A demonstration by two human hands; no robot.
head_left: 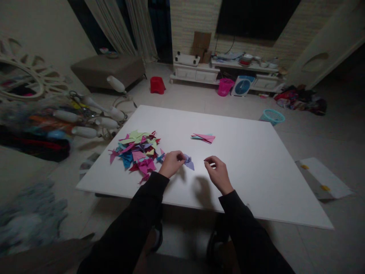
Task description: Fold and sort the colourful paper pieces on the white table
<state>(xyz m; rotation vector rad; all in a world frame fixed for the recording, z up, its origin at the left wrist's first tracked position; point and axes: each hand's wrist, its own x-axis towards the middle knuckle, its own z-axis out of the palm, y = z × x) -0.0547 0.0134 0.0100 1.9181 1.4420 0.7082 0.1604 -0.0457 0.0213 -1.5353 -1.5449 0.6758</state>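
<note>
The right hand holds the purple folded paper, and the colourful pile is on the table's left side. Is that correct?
Not quite: the left hand holds the purple folded paper, as the head view shows. The colourful pile is on the table's left side.

A red stool [157,85] stands left of a white cabinet [186,73]. A pink basket [225,87] sits just beside a fan [242,86], below a dark screen [256,17]. Farther right lies a dim heap [302,100], perhaps clothes.
</note>
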